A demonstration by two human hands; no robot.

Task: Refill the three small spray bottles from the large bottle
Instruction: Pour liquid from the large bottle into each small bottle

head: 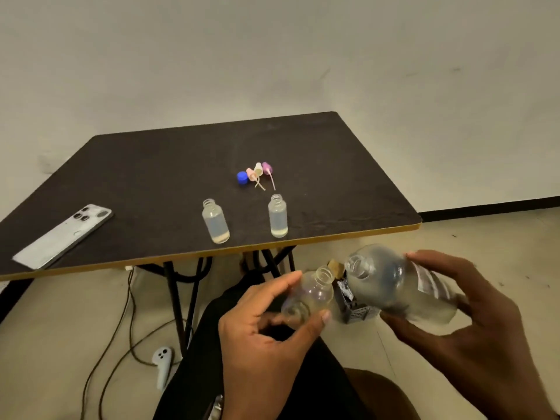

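My left hand (260, 338) grips a small clear bottle (309, 294), uncapped and tilted, in front of the table's near edge. My right hand (472, 322) holds the large clear bottle (397, 283) tipped on its side, its open mouth close beside the small bottle's neck. Two more small bottles (215, 221) (278, 216) stand uncapped on the dark table (151, 165), both holding clear liquid. Behind them lie a blue cap (242, 177) and three spray tops: pink (251, 174), cream (258, 169), purple (267, 167).
A phone (65, 234) lies face down at the table's left front corner. Under the table are folding legs, cables (121, 328), a white controller (162, 363) and a small grey box (354, 307) on the floor. My dark-clothed leg fills the bottom centre.
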